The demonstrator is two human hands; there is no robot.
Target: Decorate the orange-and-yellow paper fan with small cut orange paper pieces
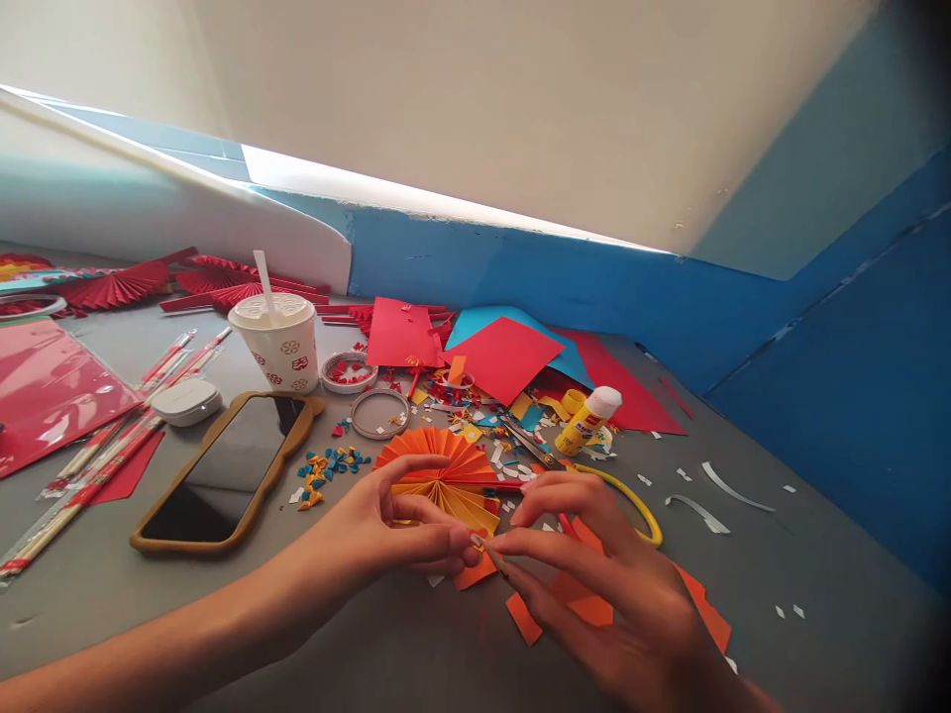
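Observation:
My left hand is pinched at the thumb and fingertips. Facing it, my right hand also pinches, and the fingertips of both nearly meet at a small piece of paper, pale and reddish, too small to make out well. Right behind them lies a pleated orange and yellow paper fan, partly covered by my left hand. Cut orange paper rests under and beside my right hand. Scissors with a yellow handle lie beyond the right fingers, partly hidden.
A glue stick stands by the scissors. Farther back are a lidded cup with a straw, tape rolls and red sheets. At left lie a phone, an earbud case and wrapped chopsticks. Paper scraps are scattered about.

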